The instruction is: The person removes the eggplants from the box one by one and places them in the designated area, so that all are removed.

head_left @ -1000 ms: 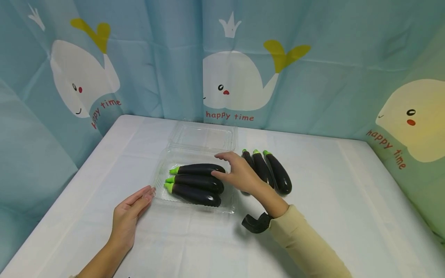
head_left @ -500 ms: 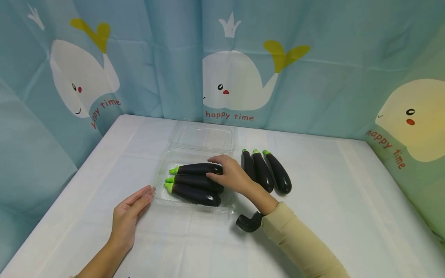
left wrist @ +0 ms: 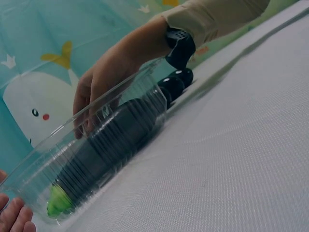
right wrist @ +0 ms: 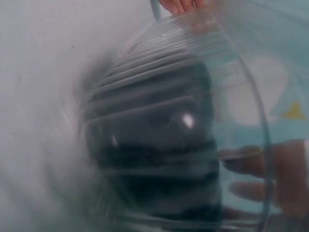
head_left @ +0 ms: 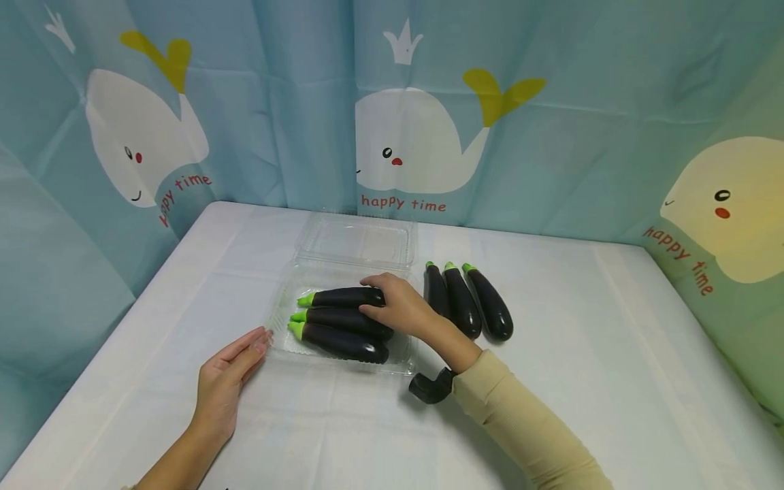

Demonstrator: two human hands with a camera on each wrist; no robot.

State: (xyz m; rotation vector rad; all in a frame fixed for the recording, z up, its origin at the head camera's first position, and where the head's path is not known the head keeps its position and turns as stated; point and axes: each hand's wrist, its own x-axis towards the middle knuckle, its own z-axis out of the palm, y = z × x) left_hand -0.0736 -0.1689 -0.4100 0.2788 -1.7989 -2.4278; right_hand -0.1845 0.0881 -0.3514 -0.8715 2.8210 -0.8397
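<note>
A clear plastic clamshell container (head_left: 401,354) lies with its lid (head_left: 358,243) folded back. Inside it are three eggplants side by side, green stems to the left: a far eggplant (head_left: 346,297), a middle eggplant (head_left: 343,320) and a near eggplant (head_left: 343,342). My left hand (head_left: 226,381) pinches the tray's left rim; in the left wrist view its fingertips (left wrist: 17,215) show at that corner. My right hand (head_left: 401,306) grips the blunt end of the far eggplant, thumb on the near side and fingers beyond. Part of that end is hidden under the hand.
Three more eggplants (head_left: 463,306) lie on the white-covered table (head_left: 582,340) right of the container, close to my right hand. A black wrist device (head_left: 431,386) hangs below my right wrist. A blue whale-print curtain (head_left: 294,102) stands behind the table.
My right hand has moved left and slightly lower, and its thumb and fingers have come around the far eggplant's end. The left hand and the eggplants have stayed in place.
</note>
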